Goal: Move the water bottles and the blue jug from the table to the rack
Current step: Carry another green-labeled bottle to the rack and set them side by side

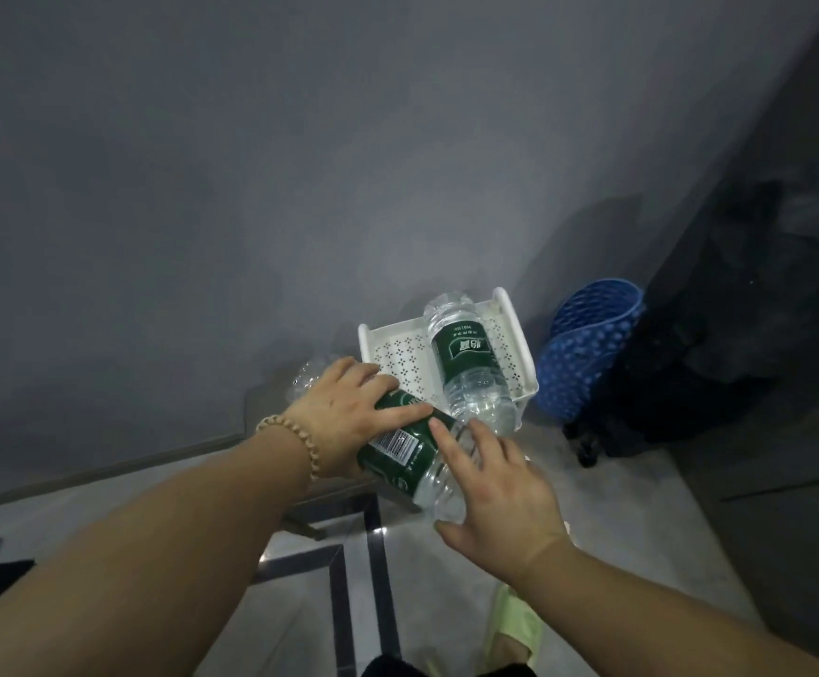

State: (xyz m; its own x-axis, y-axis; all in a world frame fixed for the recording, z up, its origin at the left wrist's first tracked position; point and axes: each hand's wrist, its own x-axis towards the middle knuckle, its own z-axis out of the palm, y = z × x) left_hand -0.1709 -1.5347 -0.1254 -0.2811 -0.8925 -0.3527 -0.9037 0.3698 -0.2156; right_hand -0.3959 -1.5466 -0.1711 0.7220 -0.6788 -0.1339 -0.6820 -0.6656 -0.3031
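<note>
Currently the left hand (349,408) is clamped round the green label of the held bottle (400,449), fingers curled over the top, bead bracelet (290,442) on the wrist. The right hand (490,486) is spread, fingers fairly straight and laid against the clear end, thumb below it; this is support, not a grip. The bottle is tilted, nearly on its side, in the air at the near-left corner of the white rack (373,344), and its far clear end pokes out past the left hand.

A racked bottle (463,359) lies on its side along the right part of the rack, its near end sticking out over the near rim. The perforated floor on the rack's left is free.

Judged step: laying the second bottle down beside the first. To do it well, turn the bottle parallel to the racked one, lower it onto the left part, keep the right hand under the clear end until the weight is down, then let go with the left. Risk: knocking the racked bottle, which looks free to roll.

A blue perforated container (588,344) stands just right of the rack; can't tell if that is the jug. Green slipper (510,623) on the floor below. No table in view.
</note>
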